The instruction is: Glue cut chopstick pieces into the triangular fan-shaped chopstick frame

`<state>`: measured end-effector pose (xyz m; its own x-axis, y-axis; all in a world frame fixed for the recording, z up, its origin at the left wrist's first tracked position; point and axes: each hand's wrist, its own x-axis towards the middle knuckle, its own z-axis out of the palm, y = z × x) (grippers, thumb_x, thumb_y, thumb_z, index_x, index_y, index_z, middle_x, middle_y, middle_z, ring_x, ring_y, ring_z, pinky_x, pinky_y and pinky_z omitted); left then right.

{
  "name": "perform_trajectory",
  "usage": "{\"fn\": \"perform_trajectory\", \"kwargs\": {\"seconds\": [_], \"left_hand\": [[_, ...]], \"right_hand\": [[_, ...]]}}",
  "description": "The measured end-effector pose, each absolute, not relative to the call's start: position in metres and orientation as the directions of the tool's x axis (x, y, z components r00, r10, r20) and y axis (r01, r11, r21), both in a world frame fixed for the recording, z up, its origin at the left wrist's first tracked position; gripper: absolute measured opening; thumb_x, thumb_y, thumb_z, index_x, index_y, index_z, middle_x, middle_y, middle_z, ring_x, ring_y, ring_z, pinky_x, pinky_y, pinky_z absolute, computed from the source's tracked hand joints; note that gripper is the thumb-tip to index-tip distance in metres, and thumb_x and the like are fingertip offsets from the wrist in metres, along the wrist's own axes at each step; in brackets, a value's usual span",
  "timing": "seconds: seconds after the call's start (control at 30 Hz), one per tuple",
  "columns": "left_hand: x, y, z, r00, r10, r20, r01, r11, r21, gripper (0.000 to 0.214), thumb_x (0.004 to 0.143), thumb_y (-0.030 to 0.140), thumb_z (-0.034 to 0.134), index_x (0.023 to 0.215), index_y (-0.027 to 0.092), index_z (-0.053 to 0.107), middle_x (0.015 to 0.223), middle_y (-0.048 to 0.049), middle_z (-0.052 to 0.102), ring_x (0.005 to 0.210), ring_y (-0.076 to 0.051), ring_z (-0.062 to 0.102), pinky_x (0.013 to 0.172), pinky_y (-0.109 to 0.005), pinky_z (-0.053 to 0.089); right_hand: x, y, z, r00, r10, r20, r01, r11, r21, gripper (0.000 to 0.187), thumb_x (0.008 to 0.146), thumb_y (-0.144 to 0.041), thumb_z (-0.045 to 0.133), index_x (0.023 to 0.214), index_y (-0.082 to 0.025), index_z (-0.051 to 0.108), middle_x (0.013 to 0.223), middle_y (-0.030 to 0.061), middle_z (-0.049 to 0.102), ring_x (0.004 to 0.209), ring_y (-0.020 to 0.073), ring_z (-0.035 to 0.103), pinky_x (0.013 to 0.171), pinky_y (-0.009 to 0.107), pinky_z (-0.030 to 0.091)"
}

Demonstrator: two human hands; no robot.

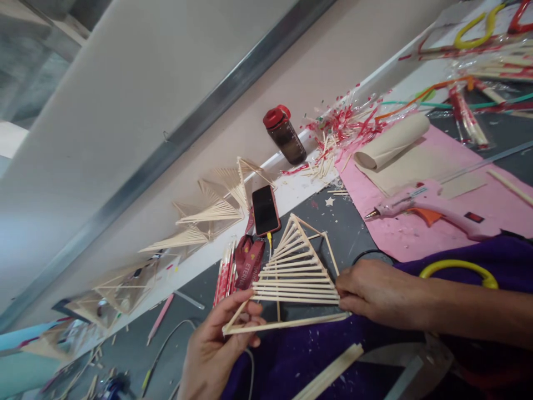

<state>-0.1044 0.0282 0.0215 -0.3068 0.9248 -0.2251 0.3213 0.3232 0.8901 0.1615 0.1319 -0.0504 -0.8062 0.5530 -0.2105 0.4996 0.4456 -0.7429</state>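
Note:
A triangular frame of thin wooden sticks (293, 272) is held between both my hands above a purple cloth (291, 355). My left hand (216, 347) grips its lower left corner, thumb and fingers closed round the sticks. My right hand (375, 291) pinches the frame's right edge, fingers closed on the stick ends. A loose bundle of sticks (328, 372) lies on the cloth below the frame.
A pink glue gun (425, 208) lies on pink paper (416, 239) at right. A black phone (265, 210), a red-capped bottle (284, 135), several finished stick frames (208, 214) and stick litter (341, 133) sit along the white ledge. Red stick packets (225, 275) lie nearby.

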Motion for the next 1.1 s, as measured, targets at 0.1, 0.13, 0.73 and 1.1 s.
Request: {"fn": "perform_trajectory", "kwargs": {"seconds": [0.1, 0.13, 0.73, 1.1], "left_hand": [[-0.105, 0.029, 0.021, -0.312, 0.924, -0.222, 0.303, 0.318, 0.898, 0.037, 0.066, 0.028, 0.077, 0.103, 0.024, 0.07, 0.082, -0.0057, 0.071, 0.066, -0.02, 0.066, 0.049, -0.026, 0.055], [-0.104, 0.03, 0.021, -0.319, 0.923, -0.216, 0.302, 0.315, 0.9, 0.038, 0.065, 0.028, 0.078, 0.102, 0.024, 0.07, 0.081, -0.0056, 0.071, 0.065, -0.02, 0.066, 0.048, -0.026, 0.055], [-0.107, 0.032, 0.022, -0.378, 0.904, -0.2, 0.408, 0.357, 0.84, 0.042, 0.06, 0.032, 0.08, 0.101, 0.025, 0.072, 0.08, -0.0055, 0.073, 0.066, -0.023, 0.07, 0.047, -0.024, 0.056], [-0.093, 0.034, 0.024, -0.42, 0.889, -0.183, 0.356, 0.347, 0.867, 0.039, 0.057, 0.032, 0.082, 0.094, 0.026, 0.074, 0.077, -0.003, 0.073, 0.065, -0.021, 0.069, 0.045, -0.021, 0.054]], "right_hand": [[0.162, 0.132, -0.05, -0.808, 0.552, -0.206, 0.495, 0.446, -0.746, 0.022, 0.084, -0.029, 0.049, 0.076, -0.02, 0.068, 0.079, 0.0057, 0.072, 0.074, 0.0193, 0.064, 0.059, 0.025, 0.032], [0.162, 0.132, -0.05, -0.809, 0.551, -0.204, 0.493, 0.448, -0.746, 0.022, 0.084, -0.029, 0.049, 0.076, -0.02, 0.068, 0.08, 0.0055, 0.072, 0.075, 0.0193, 0.064, 0.06, 0.025, 0.032], [0.162, 0.137, -0.049, -0.831, 0.527, -0.178, 0.481, 0.521, -0.705, 0.023, 0.086, -0.028, 0.049, 0.08, -0.018, 0.068, 0.083, 0.0062, 0.072, 0.074, 0.0179, 0.064, 0.059, 0.024, 0.033], [0.164, 0.136, -0.045, -0.829, 0.531, -0.175, 0.493, 0.545, -0.678, 0.024, 0.087, -0.027, 0.047, 0.078, -0.017, 0.068, 0.08, 0.0065, 0.072, 0.072, 0.0171, 0.064, 0.058, 0.024, 0.032]]}}
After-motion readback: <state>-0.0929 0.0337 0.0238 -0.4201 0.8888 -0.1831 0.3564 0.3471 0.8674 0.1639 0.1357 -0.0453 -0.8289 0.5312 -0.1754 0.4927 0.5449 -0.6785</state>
